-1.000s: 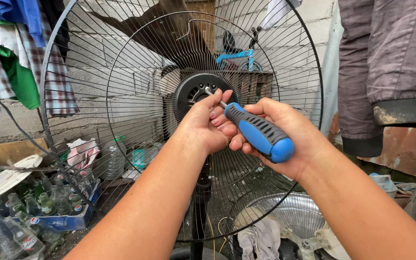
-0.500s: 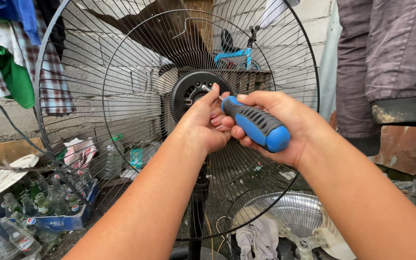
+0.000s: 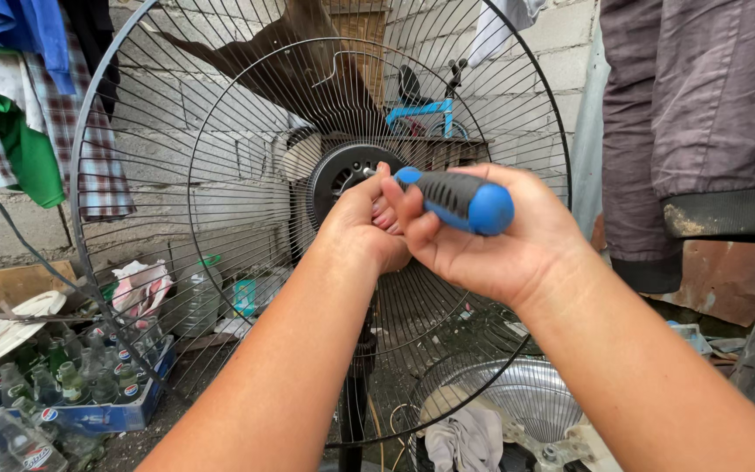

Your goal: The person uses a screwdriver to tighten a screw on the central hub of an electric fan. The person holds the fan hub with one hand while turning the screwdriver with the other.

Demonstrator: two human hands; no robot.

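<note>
A stand fan's rear wire guard (image 3: 220, 131) stands upright before me, with its dark round motor hub (image 3: 335, 175) at the centre. My right hand (image 3: 491, 240) is wrapped around the blue and black handle of a screwdriver (image 3: 460, 199), whose tip points at the hub. My left hand (image 3: 362, 223) is pressed against the hub beside the screwdriver's shaft, fingers bunched near the tip. What the left fingers pinch is hidden.
Clothes (image 3: 24, 105) hang at the left against a block wall. A blue crate of glass bottles (image 3: 89, 385) sits on the ground at lower left. A second fan guard (image 3: 504, 393) lies at the bottom right. Dark trousers (image 3: 692, 131) hang at the right.
Both hands have stayed at the hub. The screwdriver handle has tilted up and turned more level, and the view has shifted slightly.
</note>
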